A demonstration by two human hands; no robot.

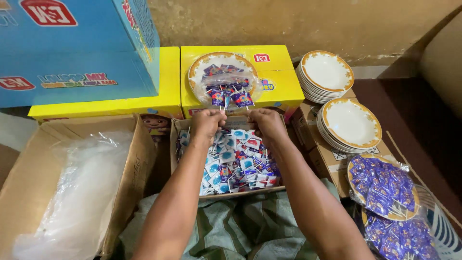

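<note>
Pinching lollipop sticks [236, 109] between them: left hand [208, 122] and right hand [266, 123], above open carton of wrapped lollipops [236, 163]. Bagged plate of lollipops [224, 79] rests on yellow box [284, 82] just behind.

Yellow cartons [276, 60] carry a bagged plate [221, 72]; cardboard boxes [327, 159] carry plate stacks [351, 125].

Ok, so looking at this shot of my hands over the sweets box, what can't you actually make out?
Head view only:
- What the left hand and right hand pinch: fingertips curl over it.
- Contents of the bag on the plate: the wrappers are small and blurred by plastic.
- Bottom of the sweets box: covered by wrappers and forearms.
- The blue carton: cut off by the top and left edges.
- The basket: cut off at the right corner.
</note>
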